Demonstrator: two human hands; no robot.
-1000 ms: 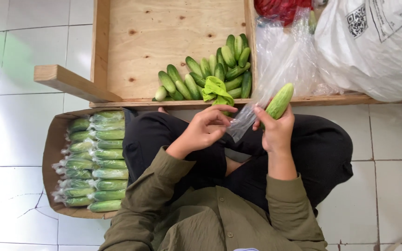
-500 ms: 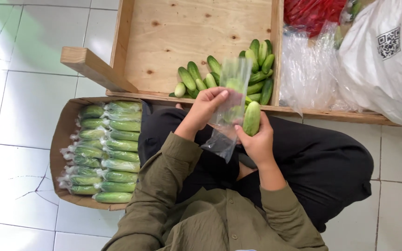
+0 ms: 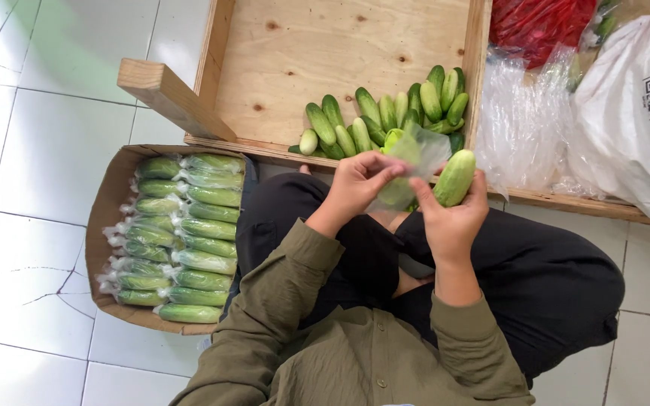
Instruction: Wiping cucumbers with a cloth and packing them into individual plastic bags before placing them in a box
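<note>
I sit on the floor with my knees against a wooden crate. My left hand pinches the upper edge of a small clear plastic bag held up in front of me. My right hand grips a green cucumber upright beside the bag and also touches the bag's side. Behind my hands, a pile of loose cucumbers lies in the crate's near right corner.
A cardboard box at my left holds several cucumbers wrapped in clear bags. A stack of clear plastic bags lies right of the crate, with a white sack and a red bag beyond. The floor is white tile.
The bag and cucumber stay in my hands; my left fingers have shifted along the bag's top edge, and the cucumber now stands at the bag's right side rather than below it.
</note>
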